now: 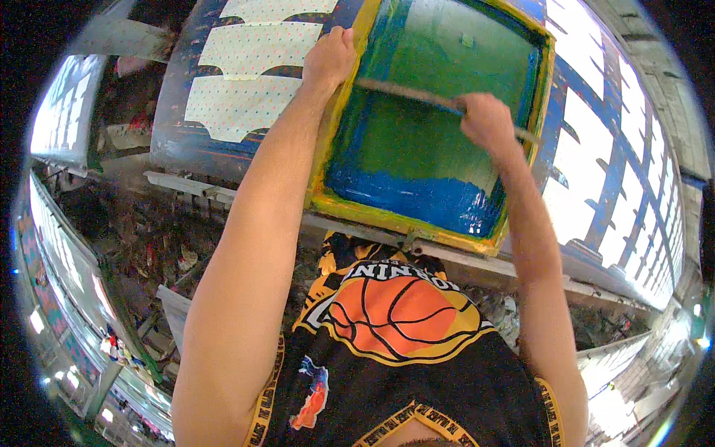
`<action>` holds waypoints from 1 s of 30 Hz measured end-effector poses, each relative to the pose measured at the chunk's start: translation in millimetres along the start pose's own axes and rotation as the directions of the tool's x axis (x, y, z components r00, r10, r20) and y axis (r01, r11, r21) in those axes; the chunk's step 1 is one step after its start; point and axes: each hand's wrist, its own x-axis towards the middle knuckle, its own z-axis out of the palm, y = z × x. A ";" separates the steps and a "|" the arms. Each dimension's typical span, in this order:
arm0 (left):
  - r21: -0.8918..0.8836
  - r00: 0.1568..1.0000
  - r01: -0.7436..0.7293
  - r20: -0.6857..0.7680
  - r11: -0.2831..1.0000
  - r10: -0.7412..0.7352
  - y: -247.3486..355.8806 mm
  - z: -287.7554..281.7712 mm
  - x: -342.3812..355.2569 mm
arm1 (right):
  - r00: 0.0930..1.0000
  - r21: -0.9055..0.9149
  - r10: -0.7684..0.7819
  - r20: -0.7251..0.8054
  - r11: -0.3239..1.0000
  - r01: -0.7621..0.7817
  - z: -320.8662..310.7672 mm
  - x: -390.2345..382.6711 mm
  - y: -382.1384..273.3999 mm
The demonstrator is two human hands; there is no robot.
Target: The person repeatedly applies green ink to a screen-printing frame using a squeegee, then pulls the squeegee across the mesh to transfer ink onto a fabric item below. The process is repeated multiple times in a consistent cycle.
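While the left hand (330, 58) has its grip clenched on the left edge of a yellow-rimmed printing screen (402, 224) at the frame's upper centre, the right hand (488, 123) grasps a squeegee (406, 91) — slanting across the green mesh (395, 138). Blue ink (417, 197) covers the screen's lower end; dotted pale panels (257, 48) lie at upper left on the tabletop (173, 141).

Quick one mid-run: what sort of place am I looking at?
Probably a screen-printing workshop: a yellow-edged frame holds what looks like blue ink, the right hand grips a squeegee-like bar, and dotted cut pieces lie beside the frame.
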 end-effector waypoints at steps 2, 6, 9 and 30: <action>0.001 1.000 -0.007 -0.006 1.000 0.007 -2.0 0.4 0.5 | 0.998 0.035 0.032 -0.047 0.999 -0.031 15.3 -44.5 -35.5; 0.009 0.999 0.006 0.031 1.000 -0.006 -7.0 3.9 2.7 | 0.990 0.130 0.140 -0.011 0.982 -0.137 30.6 -134.6 -102.1; -0.038 1.000 0.010 -0.010 0.999 -0.010 -5.2 8.6 6.3 | 0.981 0.174 0.186 -0.064 0.970 -0.172 34.8 -173.6 -135.7; 0.057 1.000 -0.021 0.013 0.998 0.020 -14.7 8.3 7.5 | 0.998 0.448 -0.011 -0.069 0.893 0.041 35.5 -246.4 -138.3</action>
